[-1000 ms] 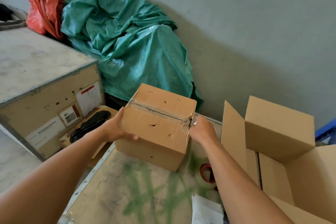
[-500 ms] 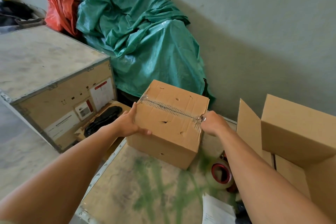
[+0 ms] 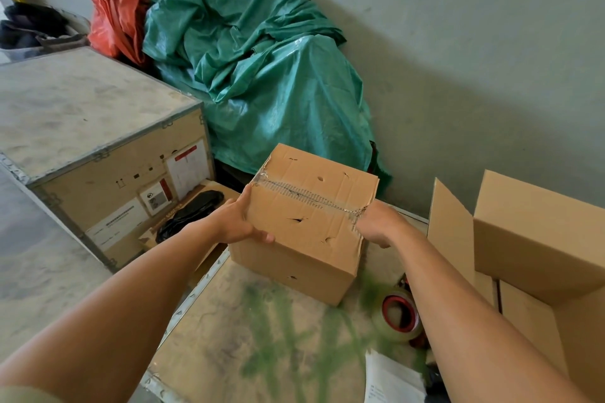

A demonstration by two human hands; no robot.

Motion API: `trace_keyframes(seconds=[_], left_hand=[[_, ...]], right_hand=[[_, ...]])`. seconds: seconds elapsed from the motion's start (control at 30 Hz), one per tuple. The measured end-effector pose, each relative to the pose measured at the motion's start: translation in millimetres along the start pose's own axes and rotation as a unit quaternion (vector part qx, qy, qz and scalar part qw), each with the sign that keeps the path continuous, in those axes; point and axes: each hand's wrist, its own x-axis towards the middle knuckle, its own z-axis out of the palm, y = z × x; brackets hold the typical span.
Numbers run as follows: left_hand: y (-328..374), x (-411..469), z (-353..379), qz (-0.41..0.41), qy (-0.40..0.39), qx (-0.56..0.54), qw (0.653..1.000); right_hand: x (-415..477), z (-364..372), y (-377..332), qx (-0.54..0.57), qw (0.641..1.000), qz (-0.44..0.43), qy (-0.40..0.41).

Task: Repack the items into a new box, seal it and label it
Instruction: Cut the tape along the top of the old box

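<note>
A worn cardboard box [image 3: 304, 206], punctured and taped along its top seam, stands on a wooden crate top [image 3: 248, 337] stained with green paint. My left hand [image 3: 240, 222] grips the box's left edge, thumb on top. My right hand [image 3: 376, 222] is closed on the frayed tape end at the seam's right edge. A new cardboard box [image 3: 537, 239] stands open at the right with its flaps up. A roll of clear tape [image 3: 397, 316] with a red core lies beside my right forearm. A white paper sheet [image 3: 393, 379] lies near the front edge.
A large wooden crate with labels [image 3: 98, 147] stands at the left. A green tarp [image 3: 262, 75] and an orange one [image 3: 121, 13] are heaped against the grey wall. A flat carton with a black bag [image 3: 190, 213] lies between the crates.
The view has shifted slightly, so everything sits further right in the frame. Both hands keep their hold on the old box; the right hand has closed tighter on the tape end.
</note>
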Motion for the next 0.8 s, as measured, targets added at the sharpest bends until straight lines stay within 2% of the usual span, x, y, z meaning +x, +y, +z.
trace_keyframes(seconds=[0.33,0.43,0.53,0.6,0.7,0.8], left_hand=[[-0.9,3.7,0.6,-0.006,-0.001,-0.010,1.000],[-2.5,4.4,1.2,-0.007,0.000,-0.016,1.000],[-3.2,4.8,1.8,-0.008,0.002,-0.015,1.000],[-3.5,5.2,2.1,-0.006,0.002,-0.016,1.000],[-4.1,5.3,1.7,-0.005,0.002,-0.018,1.000],[-4.1,5.2,1.9,-0.005,0.003,-0.018,1.000]], right_hand=[[-12.0,-4.0,-3.0,0.014,1.000,-0.001,-0.018],[-14.1,-16.5,2.1,0.057,0.997,0.040,-0.041],[-11.5,-26.9,12.3,0.154,0.979,0.116,-0.068],[-7.7,-27.6,18.7,0.176,0.972,0.135,-0.072],[-6.3,-26.6,18.0,0.167,0.976,0.122,-0.067],[-11.5,-20.8,5.4,0.080,0.993,0.061,-0.055]])
